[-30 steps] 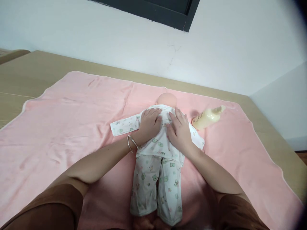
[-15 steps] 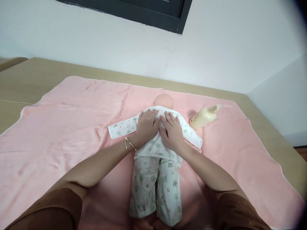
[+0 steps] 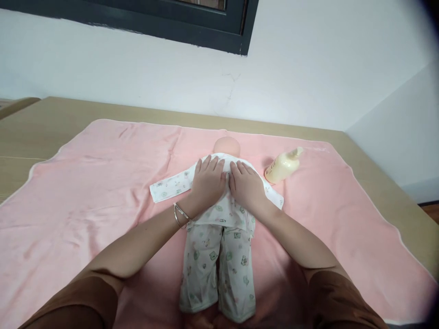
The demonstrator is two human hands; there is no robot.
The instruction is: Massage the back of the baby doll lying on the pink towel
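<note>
a baby doll (image 3: 219, 256) in a white printed top and matching trousers lies lengthwise in the middle of a pink blanket (image 3: 85, 183), its bare head (image 3: 226, 146) pointing away toward the wall and its legs toward the person; the left hand (image 3: 206, 183) lies flat and open, palm down, on the upper part of the doll's torso, fingers stretched out close together toward the head, closed around nothing; the right hand (image 3: 247, 187) lies the same way just beside it, palm down and open, fingers slightly fanned, pressing on the cloth without gripping it; the two hands nearly touch at the thumbs over the middle of the top; a thin bangle (image 3: 180, 214) sits on the left wrist; one printed sleeve (image 3: 169, 186) of the doll's top sticks out flat on the blanket past the left hand, and the other sleeve shows past the right hand; a pale yellow bottle (image 3: 283, 165) lies on its side on the blanket near the right hand, apart from the doll; the blanket covers a light wooden table (image 3: 41, 123) that stands against a white wall (image 3: 308, 68), with a dark window frame (image 3: 154, 18) above.
</note>
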